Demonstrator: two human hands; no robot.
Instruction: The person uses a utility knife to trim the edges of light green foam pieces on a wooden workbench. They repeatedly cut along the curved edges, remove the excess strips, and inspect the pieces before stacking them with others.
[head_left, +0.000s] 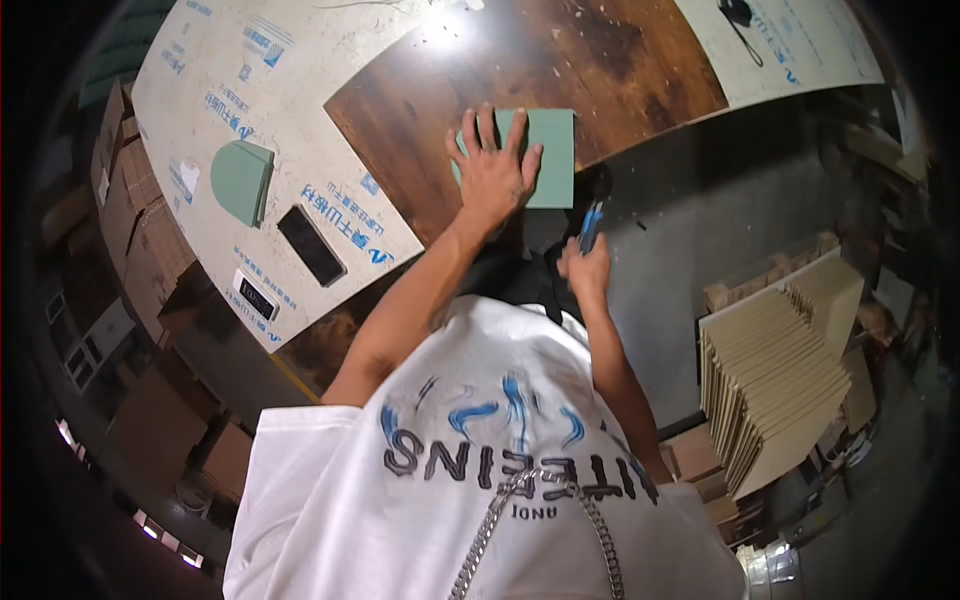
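My left hand [495, 175] lies flat with fingers spread on a pale green square sheet [555, 150]. The sheet rests on a dark brown wood-look board [400, 110], and its near right corner juts past the board's edge. Low and to the right, beyond that edge, my right hand [588, 268] is closed round a blue utility knife [592, 225], its tip pointing up toward the sheet. Knife and sheet are apart. Farther left, a small stack of rounded green pieces [238, 183] sits on the white printed tabletop [300, 120].
A black phone [311, 245] and a small dark device with a display [257, 297] lie at the left. A black object with a strap [737, 12] is at the far right. Beige boards [770, 370] stand stacked at right; cardboard [140, 220] leans at left.
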